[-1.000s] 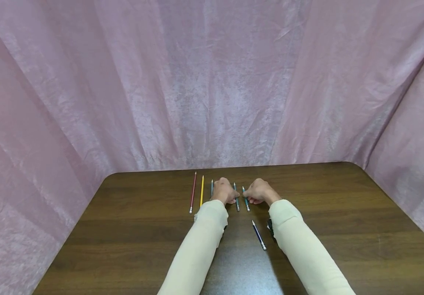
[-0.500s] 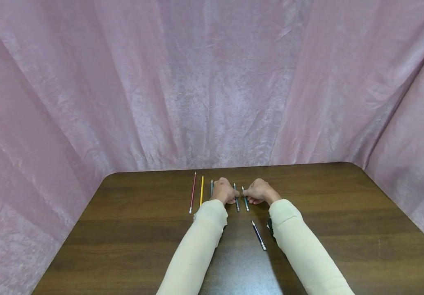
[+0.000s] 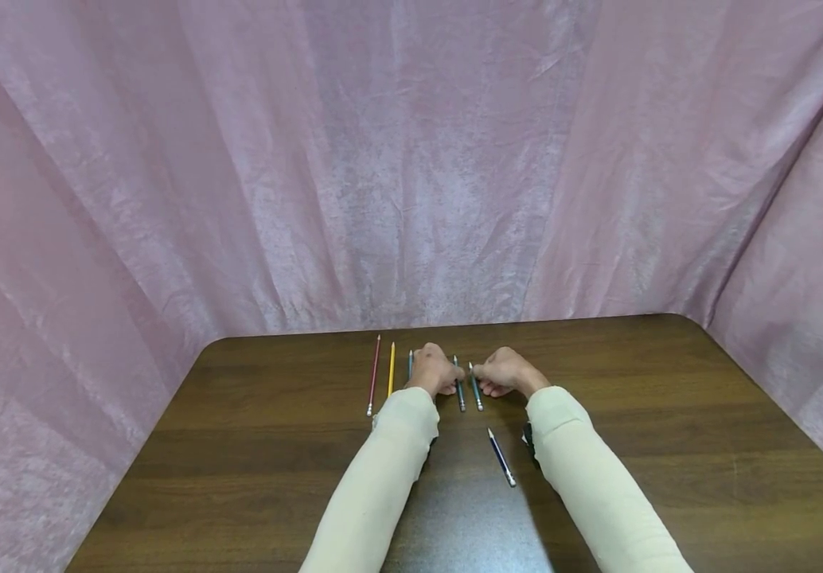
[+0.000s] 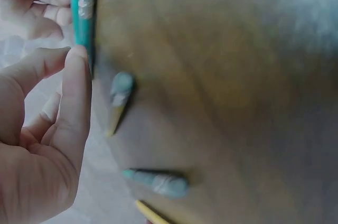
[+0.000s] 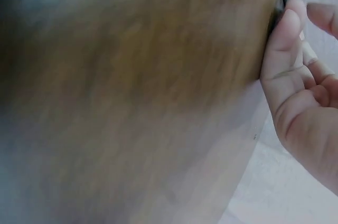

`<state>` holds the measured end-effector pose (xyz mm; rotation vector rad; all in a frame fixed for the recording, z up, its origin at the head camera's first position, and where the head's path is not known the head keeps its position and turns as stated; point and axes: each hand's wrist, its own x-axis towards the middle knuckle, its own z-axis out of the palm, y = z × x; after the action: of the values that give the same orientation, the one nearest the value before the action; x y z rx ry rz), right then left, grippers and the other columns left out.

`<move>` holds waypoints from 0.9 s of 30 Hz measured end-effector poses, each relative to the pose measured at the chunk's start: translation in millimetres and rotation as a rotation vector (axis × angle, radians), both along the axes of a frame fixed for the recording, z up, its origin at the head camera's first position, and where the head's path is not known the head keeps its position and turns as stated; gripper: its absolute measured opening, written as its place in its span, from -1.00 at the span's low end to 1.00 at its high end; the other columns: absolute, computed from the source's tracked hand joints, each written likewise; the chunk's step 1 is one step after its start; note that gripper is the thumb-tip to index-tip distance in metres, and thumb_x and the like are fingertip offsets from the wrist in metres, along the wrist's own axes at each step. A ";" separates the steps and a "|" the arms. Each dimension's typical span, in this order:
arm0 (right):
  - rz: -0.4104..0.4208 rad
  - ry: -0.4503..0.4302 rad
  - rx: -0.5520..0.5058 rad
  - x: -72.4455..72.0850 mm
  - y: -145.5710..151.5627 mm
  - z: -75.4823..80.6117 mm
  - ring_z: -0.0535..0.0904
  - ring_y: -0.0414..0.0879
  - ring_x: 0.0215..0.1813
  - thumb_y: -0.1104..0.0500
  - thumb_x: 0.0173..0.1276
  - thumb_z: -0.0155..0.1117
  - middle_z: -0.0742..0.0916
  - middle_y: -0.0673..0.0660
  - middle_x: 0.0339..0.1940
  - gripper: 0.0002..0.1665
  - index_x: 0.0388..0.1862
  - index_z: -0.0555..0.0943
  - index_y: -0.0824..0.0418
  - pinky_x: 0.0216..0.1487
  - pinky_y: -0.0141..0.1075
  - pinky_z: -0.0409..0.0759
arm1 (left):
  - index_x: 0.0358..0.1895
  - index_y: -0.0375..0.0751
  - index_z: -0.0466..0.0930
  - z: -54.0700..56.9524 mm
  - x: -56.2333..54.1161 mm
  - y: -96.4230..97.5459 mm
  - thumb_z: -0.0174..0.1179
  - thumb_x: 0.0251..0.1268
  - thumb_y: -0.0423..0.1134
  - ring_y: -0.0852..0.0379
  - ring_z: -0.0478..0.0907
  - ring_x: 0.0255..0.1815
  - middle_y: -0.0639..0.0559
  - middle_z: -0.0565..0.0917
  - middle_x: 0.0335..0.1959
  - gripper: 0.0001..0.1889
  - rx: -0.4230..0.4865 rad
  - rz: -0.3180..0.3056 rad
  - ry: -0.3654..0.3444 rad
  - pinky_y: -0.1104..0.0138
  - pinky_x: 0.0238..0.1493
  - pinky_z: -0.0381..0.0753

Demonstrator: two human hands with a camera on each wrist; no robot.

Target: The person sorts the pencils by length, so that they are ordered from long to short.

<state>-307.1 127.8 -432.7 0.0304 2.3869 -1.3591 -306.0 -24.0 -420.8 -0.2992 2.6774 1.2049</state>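
Two teal pencils lie side by side between the hands in the head view. My left hand [image 3: 434, 370] pinches the left teal pencil [image 3: 461, 398] between thumb and index finger; the fingertips meet over its barrel in the left wrist view. My right hand [image 3: 506, 372] is beside the right teal pencil [image 3: 477, 394], its thumb tip [image 5: 293, 10] close against it. A gap shows between that thumb and the index finger in the right wrist view. Left of these lie a red pencil [image 3: 373, 378], a yellow pencil [image 3: 391, 370] and a blue pencil [image 3: 411, 364], partly hidden by the left hand.
A dark blue pencil [image 3: 501, 458] lies aslant on the brown wooden table [image 3: 239, 446], nearer to me and between the forearms. Pink curtains [image 3: 411, 175] hang behind the table's far edge and along the sides.
The right teal pencil has shifted slightly left, toward the other teal pencil. My right hand has drawn back a little to the right. My left hand stays nearly still.
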 end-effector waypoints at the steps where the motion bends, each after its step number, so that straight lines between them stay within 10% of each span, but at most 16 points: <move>1: 0.008 -0.002 -0.011 1.0 0.7 0.7 0.54 -0.25 -0.60 0.23 0.41 0.15 0.62 0.04 -0.65 -0.73 -0.46 0.60 0.34 -0.49 -0.42 0.64 | -0.54 -0.31 0.56 2.3 0.2 -0.8 0.43 0.14 -0.37 0.18 0.58 -0.78 -0.22 0.66 -0.57 -0.78 0.001 -0.005 0.004 0.42 -0.69 0.63; 16: 0.129 0.129 0.007 29.9 27.7 28.2 0.53 -0.21 -0.60 0.24 0.43 0.15 0.60 0.07 -0.61 -0.72 -0.31 0.58 0.50 -0.49 -0.35 0.68 | -0.38 -0.42 0.75 46.8 8.6 -29.3 0.38 0.24 -0.27 -0.05 0.76 -0.44 -0.13 0.73 -0.60 -0.79 -0.051 -0.150 0.073 0.24 -0.31 0.76; 27: 0.223 0.205 0.101 60.0 37.0 43.8 0.60 -0.17 -0.57 0.21 0.41 0.23 0.65 0.09 -0.60 -0.72 -0.35 0.62 0.47 -0.42 -0.21 0.74 | -0.39 -0.38 0.74 61.1 28.8 -65.3 0.36 0.28 -0.30 -0.16 0.76 -0.28 -0.22 0.76 -0.42 -0.83 0.109 -0.184 0.060 0.22 -0.27 0.77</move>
<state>-247.1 164.8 -388.9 -0.3529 2.5339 -1.1869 -277.2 -89.2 -359.7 0.0007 2.6078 1.3150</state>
